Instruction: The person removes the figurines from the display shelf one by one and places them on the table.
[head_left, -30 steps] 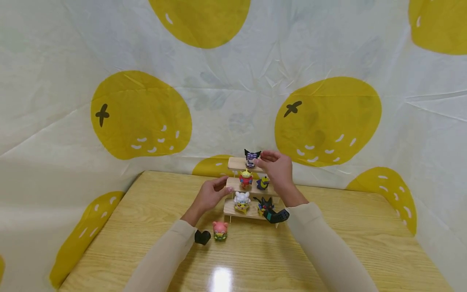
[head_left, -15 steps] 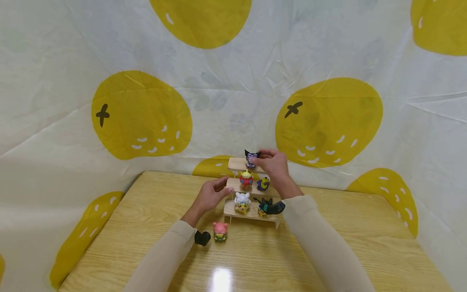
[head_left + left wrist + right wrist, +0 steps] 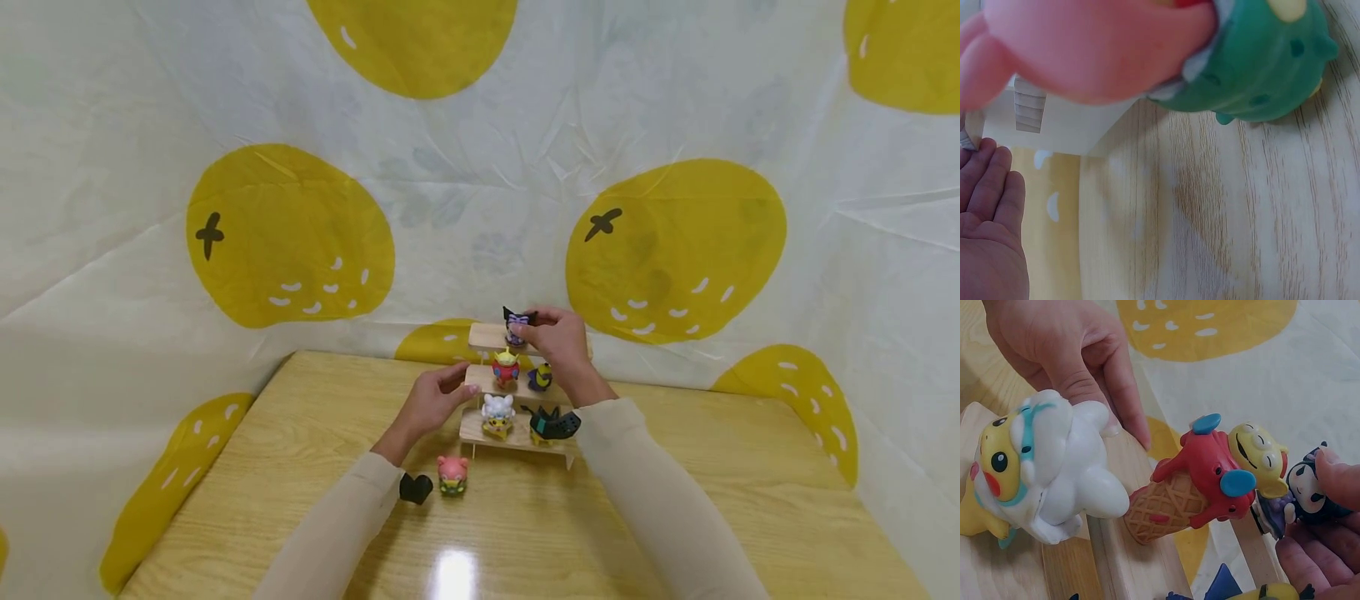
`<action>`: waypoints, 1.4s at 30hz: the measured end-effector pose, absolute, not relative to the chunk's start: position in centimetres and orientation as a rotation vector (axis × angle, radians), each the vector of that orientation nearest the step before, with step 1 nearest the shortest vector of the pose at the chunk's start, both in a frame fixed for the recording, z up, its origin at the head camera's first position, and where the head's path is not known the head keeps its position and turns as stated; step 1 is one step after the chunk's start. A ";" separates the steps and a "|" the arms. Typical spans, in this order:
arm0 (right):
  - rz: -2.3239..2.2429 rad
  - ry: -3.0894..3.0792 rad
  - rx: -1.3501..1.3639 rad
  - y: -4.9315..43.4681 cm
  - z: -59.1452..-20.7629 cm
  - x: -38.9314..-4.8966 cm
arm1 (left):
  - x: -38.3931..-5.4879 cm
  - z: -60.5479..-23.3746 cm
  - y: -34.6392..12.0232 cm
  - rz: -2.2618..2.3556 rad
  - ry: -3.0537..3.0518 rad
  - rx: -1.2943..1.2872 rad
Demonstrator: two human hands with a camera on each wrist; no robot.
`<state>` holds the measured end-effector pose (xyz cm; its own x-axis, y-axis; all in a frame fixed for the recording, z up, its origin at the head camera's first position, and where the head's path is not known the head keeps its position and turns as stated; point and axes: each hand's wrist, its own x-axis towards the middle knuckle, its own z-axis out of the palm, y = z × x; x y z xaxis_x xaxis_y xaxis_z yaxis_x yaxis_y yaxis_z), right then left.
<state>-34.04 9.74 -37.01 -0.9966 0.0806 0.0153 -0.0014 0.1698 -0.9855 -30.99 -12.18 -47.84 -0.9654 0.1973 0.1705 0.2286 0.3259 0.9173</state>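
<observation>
In the head view my right hand (image 3: 560,343) pinches a black-and-purple eared figurine (image 3: 515,326) on the top shelf of a stepped wooden display stand (image 3: 487,336); the right wrist view has my thumb (image 3: 1338,478) in front of it. My left hand (image 3: 429,406) holds the left end of the middle shelf, thumb in front and fingers behind. On that shelf stand a red-and-yellow figurine on a waffle cone (image 3: 1172,500) and a yellow-and-dark-blue one (image 3: 540,377). The bottom shelf bears a white-hooded yellow figurine (image 3: 1069,469) and a black one (image 3: 542,421), partly covered by the right wrist device.
A pink-and-green figurine (image 3: 452,475) stands on the wood-grain table (image 3: 315,450), close by the left wrist, and looms large in the left wrist view. Behind the stand hangs a white cloth (image 3: 480,208) printed with big yellow fruit.
My right hand has shifted slightly left, with its thumb further across the black-and-purple figurine. The right forearm has swung left too. My left hand stays put.
</observation>
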 end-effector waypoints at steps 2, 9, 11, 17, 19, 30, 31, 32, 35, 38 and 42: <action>1.965 -2.355 -0.083 9.7 -37.0 -34.0 | -31.0 -47.7 -12.1 -1.748 -2.539 -0.412; 1.895 -2.348 -0.098 9.9 -37.0 -34.0 | -31.2 -47.6 -12.1 -1.756 -2.555 -0.403; 1.885 -2.346 -0.101 9.9 -36.9 -33.9 | -31.0 -47.7 -12.1 -1.748 -2.555 -0.395; 1.923 -2.328 -0.125 10.0 -36.6 -33.5 | -30.8 -48.0 -12.3 -1.727 -2.569 -0.390; 1.941 -2.303 -0.117 10.2 -36.4 -33.4 | -30.9 -48.0 -12.3 -1.740 -2.560 -0.405; 1.960 -2.287 -0.058 10.6 -34.9 -32.7 | -31.2 -47.9 -12.2 -1.743 -2.546 -0.404; 1.960 -2.287 -0.053 10.7 -34.8 -32.6 | -31.2 -47.8 -12.2 -1.748 -2.544 -0.405; 1.962 -2.287 -0.050 10.7 -34.7 -32.5 | -31.2 -47.8 -12.1 -1.750 -2.543 -0.407; 1.951 -2.296 -0.040 10.9 -34.6 -32.2 | -31.2 -47.8 -12.0 -1.748 -2.543 -0.410; 1.952 -2.297 -0.026 11.0 -34.5 -31.9 | -31.2 -47.8 -12.1 -1.742 -2.549 -0.397; 1.948 -2.301 -0.001 11.1 -34.3 -31.6 | -31.3 -47.9 -12.2 -1.736 -2.557 -0.396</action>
<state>-31.60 11.10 -34.30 -0.9920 0.0825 0.0960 -0.0810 0.1683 -0.9824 -31.32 -12.19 -47.90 -0.9674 0.1939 0.1627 0.2227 0.3467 0.9111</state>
